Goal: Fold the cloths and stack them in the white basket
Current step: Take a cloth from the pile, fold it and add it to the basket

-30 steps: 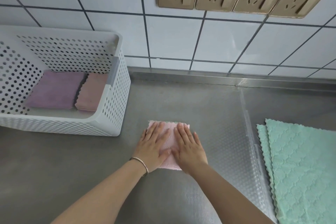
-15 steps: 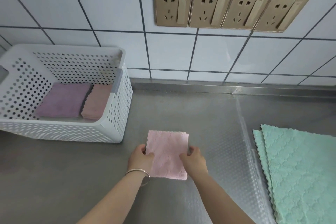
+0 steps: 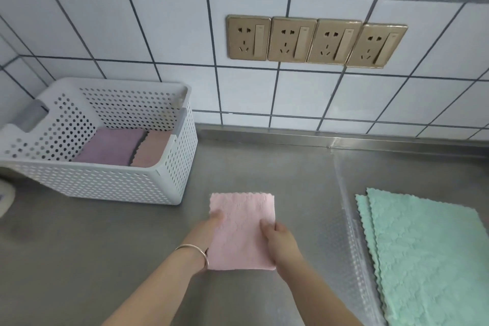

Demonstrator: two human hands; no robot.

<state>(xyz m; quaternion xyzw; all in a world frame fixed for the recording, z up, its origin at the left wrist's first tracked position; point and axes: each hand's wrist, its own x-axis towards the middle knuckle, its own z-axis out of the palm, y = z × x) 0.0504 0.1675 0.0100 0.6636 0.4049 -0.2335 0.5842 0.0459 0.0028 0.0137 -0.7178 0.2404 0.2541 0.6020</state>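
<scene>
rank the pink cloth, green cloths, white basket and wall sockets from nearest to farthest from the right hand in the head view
1. Pink cloth: in the right hand, its grip on the right edge.
2. Green cloths: on the counter to the right.
3. White basket: up and left, past the pink cloth.
4. Wall sockets: on the tiled wall behind.

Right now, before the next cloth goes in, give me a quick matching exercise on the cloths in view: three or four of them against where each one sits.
Things:
1. pink cloth
2. purple cloth
3. peach cloth
4. green cloths

Places:
A. unfolded on the counter, far right
B. in the white basket, against its right wall
C. gripped by the left hand and right hand
D. in the white basket, left of another folded cloth

Pairs: 1-C, 2-D, 3-B, 4-A
</scene>
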